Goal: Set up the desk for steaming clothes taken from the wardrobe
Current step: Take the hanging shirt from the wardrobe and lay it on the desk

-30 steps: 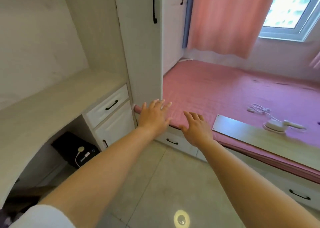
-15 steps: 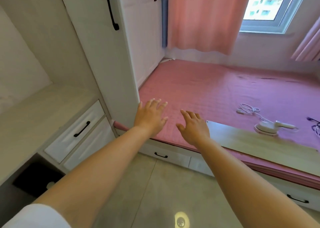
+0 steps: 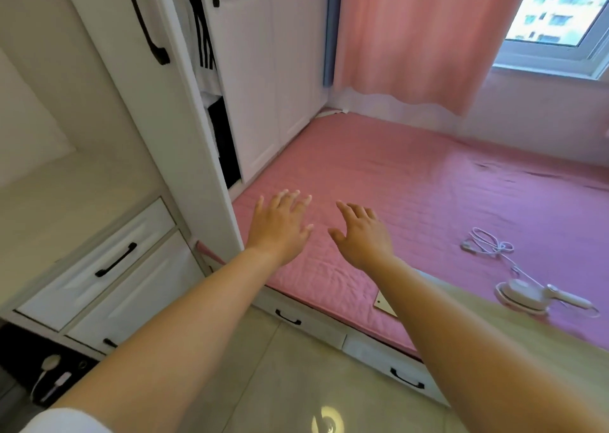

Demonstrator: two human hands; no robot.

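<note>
Reaching forward over the pink quilted bed (image 3: 412,202), the left hand (image 3: 280,226) and right hand (image 3: 361,235) are spread flat, holding nothing. At left, clothes (image 3: 206,47) show inside the white wardrobe (image 3: 263,70). A small white handheld steamer (image 3: 524,296) lies on the bed, right.

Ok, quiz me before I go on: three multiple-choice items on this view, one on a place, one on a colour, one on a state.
1. Where is the handheld steamer?
A. on the desk
B. on the pink mattress
C. in a drawer

2. What colour is the curtain?
A. pink
B. green
C. grey

3. How is the wardrobe door?
A. shut
B. partly open
C. removed

Key: 1 B, it lies on the mattress with its cord beside it; 2 A, pink fabric hangs by the window; 3 B, hanging clothes show through the gap.
</note>
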